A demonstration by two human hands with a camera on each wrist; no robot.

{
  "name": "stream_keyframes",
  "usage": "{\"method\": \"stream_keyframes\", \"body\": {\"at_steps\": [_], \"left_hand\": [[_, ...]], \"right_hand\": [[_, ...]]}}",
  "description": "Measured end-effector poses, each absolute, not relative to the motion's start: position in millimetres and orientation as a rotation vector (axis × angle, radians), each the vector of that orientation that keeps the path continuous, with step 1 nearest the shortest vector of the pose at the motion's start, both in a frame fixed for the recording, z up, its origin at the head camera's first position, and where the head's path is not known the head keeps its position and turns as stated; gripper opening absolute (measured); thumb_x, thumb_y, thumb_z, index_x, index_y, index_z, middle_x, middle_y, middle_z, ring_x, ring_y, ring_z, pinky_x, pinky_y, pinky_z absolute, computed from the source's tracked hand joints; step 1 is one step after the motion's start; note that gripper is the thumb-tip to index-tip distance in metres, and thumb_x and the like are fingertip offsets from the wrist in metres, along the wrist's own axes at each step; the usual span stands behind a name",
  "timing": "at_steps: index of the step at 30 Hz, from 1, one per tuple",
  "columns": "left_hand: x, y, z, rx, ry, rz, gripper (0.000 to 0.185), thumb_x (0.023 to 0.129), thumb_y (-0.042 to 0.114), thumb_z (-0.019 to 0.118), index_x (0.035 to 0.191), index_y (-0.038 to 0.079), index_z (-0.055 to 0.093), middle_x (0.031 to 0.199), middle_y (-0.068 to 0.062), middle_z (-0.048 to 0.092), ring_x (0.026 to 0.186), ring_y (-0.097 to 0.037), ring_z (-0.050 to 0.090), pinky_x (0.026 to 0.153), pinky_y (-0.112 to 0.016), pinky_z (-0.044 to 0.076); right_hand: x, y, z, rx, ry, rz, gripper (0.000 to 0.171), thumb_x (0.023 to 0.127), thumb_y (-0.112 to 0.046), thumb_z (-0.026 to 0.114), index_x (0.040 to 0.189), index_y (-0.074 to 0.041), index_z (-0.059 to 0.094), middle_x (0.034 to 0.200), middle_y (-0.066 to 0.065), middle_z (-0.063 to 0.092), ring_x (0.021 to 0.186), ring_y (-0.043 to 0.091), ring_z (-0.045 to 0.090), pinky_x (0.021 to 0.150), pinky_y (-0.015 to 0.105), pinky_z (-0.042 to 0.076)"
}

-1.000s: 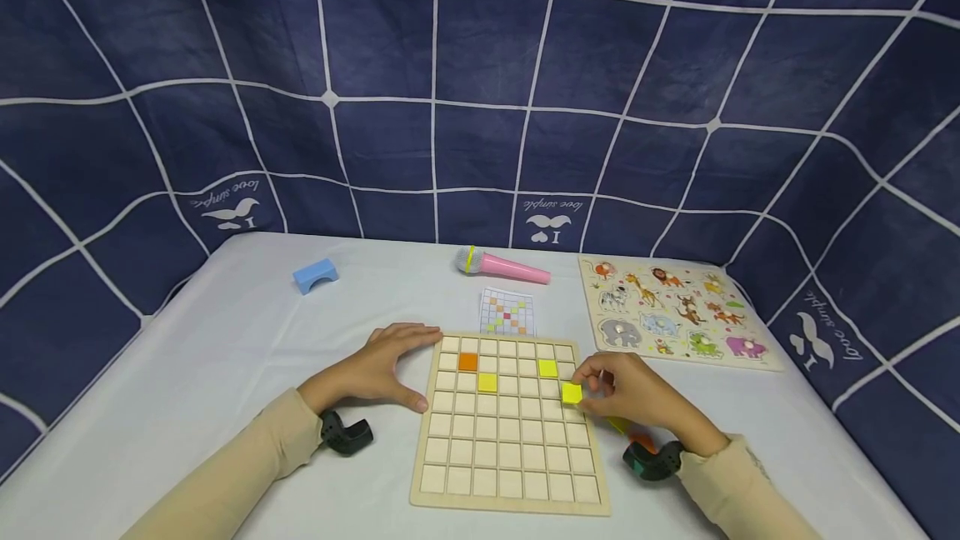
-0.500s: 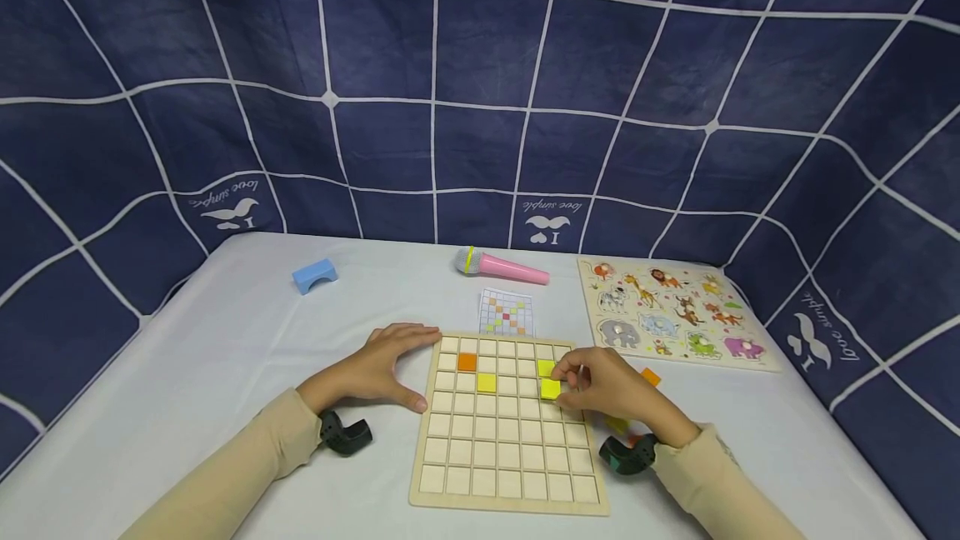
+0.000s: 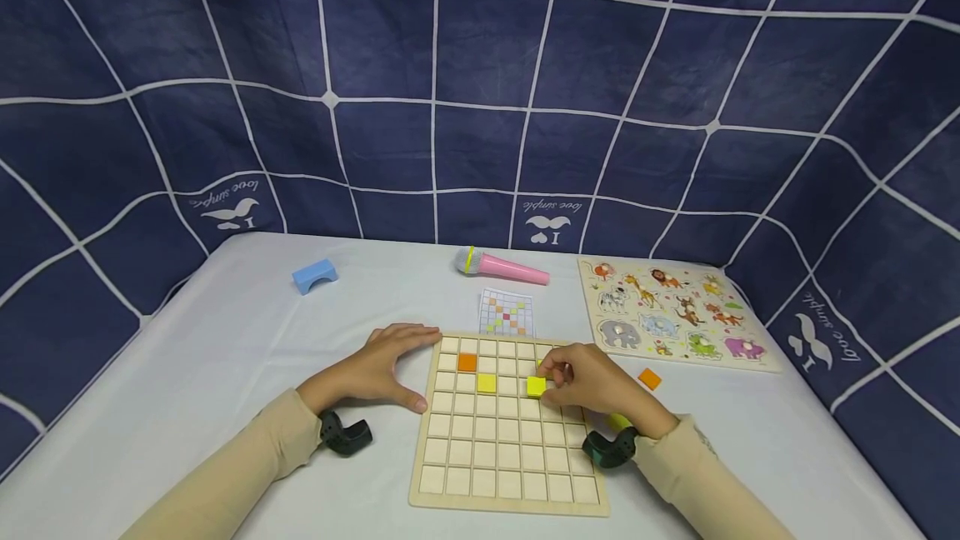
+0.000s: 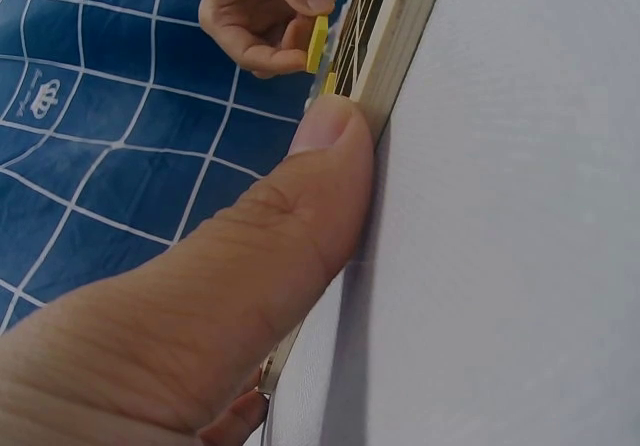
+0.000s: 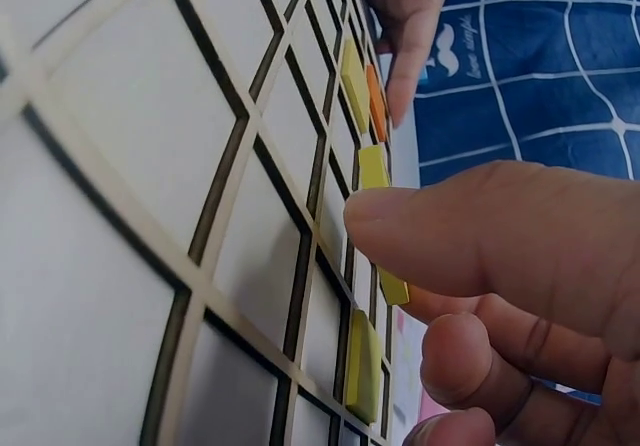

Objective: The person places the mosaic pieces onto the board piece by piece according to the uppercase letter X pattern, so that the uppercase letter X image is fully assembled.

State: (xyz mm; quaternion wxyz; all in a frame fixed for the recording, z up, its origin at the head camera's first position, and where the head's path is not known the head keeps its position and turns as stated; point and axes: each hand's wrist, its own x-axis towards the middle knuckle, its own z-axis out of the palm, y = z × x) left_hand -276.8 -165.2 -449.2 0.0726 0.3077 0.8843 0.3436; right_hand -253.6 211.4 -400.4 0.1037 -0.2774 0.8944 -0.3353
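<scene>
My right hand (image 3: 588, 382) pinches a yellow square tile (image 3: 536, 387) between thumb and fingers, over the upper right part of a wooden grid board (image 3: 483, 455). In the right wrist view the thumb covers the middle of that tile (image 5: 396, 288), which is tilted above the grid. An orange tile (image 3: 467, 362) and another yellow tile (image 3: 487, 382) sit in cells at the upper left; a further yellow tile (image 5: 364, 368) lies near the pinching fingers. My left hand (image 3: 382, 365) is spread, its thumb and forefinger touching the board's left edge and upper left corner.
A card with a coloured grid pattern (image 3: 507, 312) lies behind the board, with a pink toy microphone (image 3: 513, 268) beyond. An animal puzzle (image 3: 675, 315) is at the right, a blue arch block (image 3: 315, 276) at the left. Loose orange (image 3: 649, 378) and yellow tiles (image 3: 618, 422) lie near my right wrist.
My right hand has moved left with the yellow tile, from the board's right edge to further inside the grid. The loose orange tile has come into view. My left hand stays put.
</scene>
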Motion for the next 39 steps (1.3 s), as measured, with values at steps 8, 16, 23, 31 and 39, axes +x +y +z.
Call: {"method": "stream_keyframes", "body": {"at_steps": [8,16,23,31,39], "left_hand": [[-277.5,-165.1,-449.5,0.928,2.655,1.031,0.109,0.072,0.044,0.101,0.16,0.004,0.051,0.166,-0.018,0.047,0.154,-0.046,0.034,0.119,-0.069,0.023],[-277.8,-165.3,-450.2,0.918,2.652,1.025,0.11,0.072,0.045,0.101,0.161,0.006,0.05,0.167,-0.016,0.046,0.155,-0.045,0.033,0.119,-0.069,0.023],[-277.7,-165.4,-450.4,0.916,2.652,1.026,0.11,0.072,0.044,0.101,0.161,0.006,0.05,0.167,-0.016,0.046,0.155,-0.045,0.033,0.119,-0.069,0.023],[-277.4,-165.0,-449.9,0.905,2.646,1.025,0.11,0.072,0.045,0.101,0.162,0.006,0.05,0.167,-0.016,0.045,0.155,-0.044,0.032,0.12,-0.069,0.022],[-276.7,-165.7,-447.6,0.907,2.653,1.014,0.109,0.072,0.044,0.101,0.161,0.005,0.05,0.167,-0.018,0.046,0.155,-0.045,0.033,0.121,-0.07,0.022]], "right_hand": [[-254.1,204.3,-400.8,-0.78,2.658,-0.954,0.019,0.085,-0.003,0.088,0.098,-0.008,0.076,0.072,-0.01,0.055,0.064,0.005,0.047,0.067,0.025,0.043],[-253.8,199.1,-401.4,-0.791,2.667,-0.939,0.02,0.084,-0.004,0.09,0.097,-0.007,0.075,0.071,-0.009,0.053,0.065,0.005,0.047,0.071,0.026,0.044],[-255.1,197.1,-400.9,-0.787,2.672,-0.917,0.021,0.082,-0.002,0.09,0.097,-0.008,0.077,0.071,-0.01,0.054,0.064,0.004,0.046,0.07,0.025,0.043],[-255.6,198.6,-399.7,-0.796,2.645,-0.931,0.019,0.084,-0.005,0.09,0.099,-0.008,0.079,0.07,-0.01,0.054,0.063,0.004,0.046,0.069,0.025,0.044],[-258.3,212.1,-397.3,-0.818,2.569,-0.981,0.017,0.09,-0.006,0.086,0.106,-0.004,0.081,0.071,-0.009,0.054,0.063,0.005,0.044,0.064,0.023,0.039]]}}
